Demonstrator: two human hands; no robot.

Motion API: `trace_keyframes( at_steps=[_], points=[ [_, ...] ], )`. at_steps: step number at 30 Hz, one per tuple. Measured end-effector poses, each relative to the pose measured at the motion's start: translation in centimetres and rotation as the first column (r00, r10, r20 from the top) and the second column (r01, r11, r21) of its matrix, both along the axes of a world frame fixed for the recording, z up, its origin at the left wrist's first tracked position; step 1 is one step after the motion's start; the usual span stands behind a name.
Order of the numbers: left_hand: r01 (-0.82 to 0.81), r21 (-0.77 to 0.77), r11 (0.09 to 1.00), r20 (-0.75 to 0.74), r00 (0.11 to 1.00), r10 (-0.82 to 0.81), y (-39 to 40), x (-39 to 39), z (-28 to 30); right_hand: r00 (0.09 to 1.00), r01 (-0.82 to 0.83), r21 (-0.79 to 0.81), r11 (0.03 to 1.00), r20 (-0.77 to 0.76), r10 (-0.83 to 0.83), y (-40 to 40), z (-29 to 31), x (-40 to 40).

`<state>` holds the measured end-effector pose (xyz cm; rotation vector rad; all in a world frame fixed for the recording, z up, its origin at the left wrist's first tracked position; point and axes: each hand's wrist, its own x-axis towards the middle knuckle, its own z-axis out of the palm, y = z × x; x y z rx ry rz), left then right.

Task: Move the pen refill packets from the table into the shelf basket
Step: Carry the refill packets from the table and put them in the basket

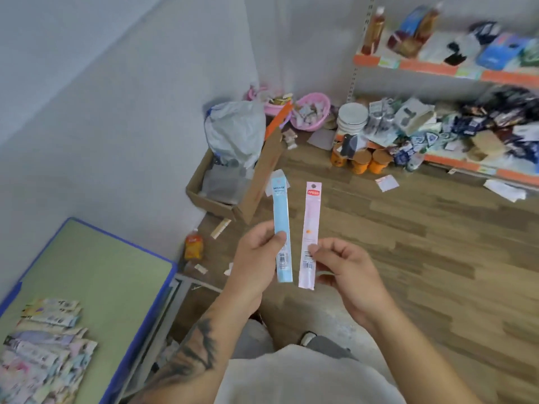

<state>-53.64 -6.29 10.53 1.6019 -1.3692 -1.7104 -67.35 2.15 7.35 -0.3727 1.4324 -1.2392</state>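
At the far left, a heap of pen refill packets [43,342] lies on my green worktop [96,275] with its blue edging, spread over the near corner. Past the worktop's end, on the wooden floor [423,243], an orange pouch [193,245] stands against the wall, and behind it sits an open cardboard box [224,185] with a grey plastic bag [236,129] rising out of it. My left hand [256,258] pinches a blue refill packet [281,228] between thumb and curled fingers, its grip low on the packet, which stands nearly upright. Just beside it, apart from it, my right hand [347,272] holds a pink refill packet [310,228] the same way, thumb on its lower part. Farther back, a pink basket [313,110] full of small items sits on the floor near the wall. At the right, orange-edged shelves [437,68] carry bottles, packets and boxes in a jumble.
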Motion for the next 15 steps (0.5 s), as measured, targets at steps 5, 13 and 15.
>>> trace_keyframes(
  at_steps=[5,13,15],
  points=[
    [0.154,0.022,0.988,-0.001,0.988,-0.154,-0.6,-7.0,-0.2,0.985,0.171,-0.022,0.985,-0.026,-0.172,0.8,0.5,-5.9],
    [0.358,0.047,0.933,-0.050,0.933,-0.355,-6.8,-20.1,-1.9,0.925,0.379,0.057,0.924,-0.062,-0.376,-2.2,-0.1,-16.0],
    [0.379,0.072,0.922,-0.061,0.925,-0.376,-9.0,-23.5,-2.4,0.913,0.407,0.081,0.910,-0.073,-0.402,-4.0,-0.1,-18.9]
  ],
)
